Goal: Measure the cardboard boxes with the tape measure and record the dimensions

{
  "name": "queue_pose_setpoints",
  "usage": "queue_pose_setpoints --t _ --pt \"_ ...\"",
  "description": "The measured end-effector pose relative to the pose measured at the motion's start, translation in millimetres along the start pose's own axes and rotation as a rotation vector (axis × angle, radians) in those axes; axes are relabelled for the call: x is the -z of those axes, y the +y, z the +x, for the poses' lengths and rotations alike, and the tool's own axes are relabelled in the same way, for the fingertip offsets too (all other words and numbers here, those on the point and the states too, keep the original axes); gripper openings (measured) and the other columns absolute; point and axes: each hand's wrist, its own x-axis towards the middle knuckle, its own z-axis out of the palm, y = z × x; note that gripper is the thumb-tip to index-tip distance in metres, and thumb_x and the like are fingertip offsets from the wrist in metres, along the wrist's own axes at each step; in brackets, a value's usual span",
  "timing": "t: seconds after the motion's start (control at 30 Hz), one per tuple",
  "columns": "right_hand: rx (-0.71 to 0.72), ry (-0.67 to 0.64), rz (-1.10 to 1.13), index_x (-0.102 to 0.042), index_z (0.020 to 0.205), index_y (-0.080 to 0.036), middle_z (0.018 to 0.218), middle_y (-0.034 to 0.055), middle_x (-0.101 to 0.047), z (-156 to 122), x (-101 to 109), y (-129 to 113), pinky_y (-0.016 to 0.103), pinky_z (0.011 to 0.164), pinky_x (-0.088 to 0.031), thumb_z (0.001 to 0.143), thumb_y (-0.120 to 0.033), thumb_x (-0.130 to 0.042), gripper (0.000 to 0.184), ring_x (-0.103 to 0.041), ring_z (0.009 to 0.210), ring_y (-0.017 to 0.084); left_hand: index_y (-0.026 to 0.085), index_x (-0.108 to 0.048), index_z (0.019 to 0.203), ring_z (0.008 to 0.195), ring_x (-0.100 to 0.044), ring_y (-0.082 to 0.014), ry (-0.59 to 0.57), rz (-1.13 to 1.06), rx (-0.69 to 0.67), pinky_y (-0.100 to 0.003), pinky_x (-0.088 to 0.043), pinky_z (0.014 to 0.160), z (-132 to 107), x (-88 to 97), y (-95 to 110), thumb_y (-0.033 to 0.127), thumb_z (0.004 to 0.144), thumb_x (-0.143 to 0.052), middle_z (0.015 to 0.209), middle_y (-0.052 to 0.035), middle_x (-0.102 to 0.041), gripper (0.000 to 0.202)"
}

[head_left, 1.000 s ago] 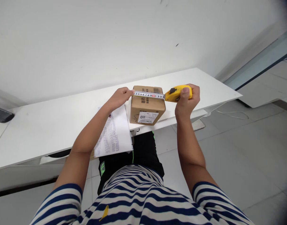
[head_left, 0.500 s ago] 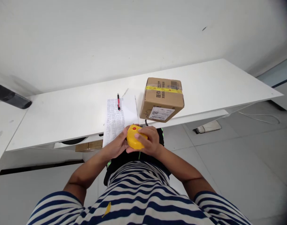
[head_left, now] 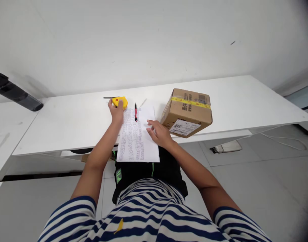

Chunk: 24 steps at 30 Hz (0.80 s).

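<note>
My left hand (head_left: 117, 111) has its fingers around a yellow tape measure (head_left: 122, 101) with a red button, at the back left of the paper. Over the right side of the paper (head_left: 147, 141), my right hand (head_left: 160, 133) is open with its fingers apart and nothing in them; whether it touches the sheet I cannot tell. Handwriting in columns covers the paper's left half, and its near end overhangs the desk edge. A red and black pen (head_left: 136, 112) lies on the sheet between my hands.
A taped cardboard box (head_left: 191, 109) stands on the white desk (head_left: 234, 104), right of my right hand. A dark cylinder (head_left: 17, 92) is at the far left. Behind the tape measure lies a thin black stick (head_left: 107, 97). A cable (head_left: 282, 141) lies on the floor at right.
The tape measure has gone from both hands near my lap to the desk's back left, in my left hand. My right hand has let go of it and opened over the paper.
</note>
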Motion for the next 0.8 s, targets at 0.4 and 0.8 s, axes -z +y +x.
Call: queue_pose_setpoints --t 0.4,0.8 --pt "0.046 -0.619 -0.665 -0.049 0.158 -0.020 0.128 0.0196 -0.072 137.1 2.7 17.5 0.037 0.077 -0.043 0.103 -0.009 -0.033 0.058 -0.072 0.098 0.028 0.020 -0.031 0.157 0.142 -0.061 -0.0246 -0.086 0.182 -0.173 -0.034 -0.048 0.121 27.7 -18.8 -37.6 0.037 0.095 -0.073 0.160 -0.0210 -0.051 0.077" --pt "0.028 -0.073 -0.128 -0.065 0.121 -0.020 0.091 0.0075 -0.075 113.3 -15.9 55.8 0.035 0.073 -0.046 0.107 -0.051 -0.047 0.040 -0.063 0.077 0.021 0.029 -0.035 0.151 0.147 -0.057 -0.0285 -0.070 0.121 -0.100 -0.044 -0.045 0.126 28.5 -22.1 -44.6 0.043 0.091 -0.079 0.161 -0.0153 -0.050 0.076"
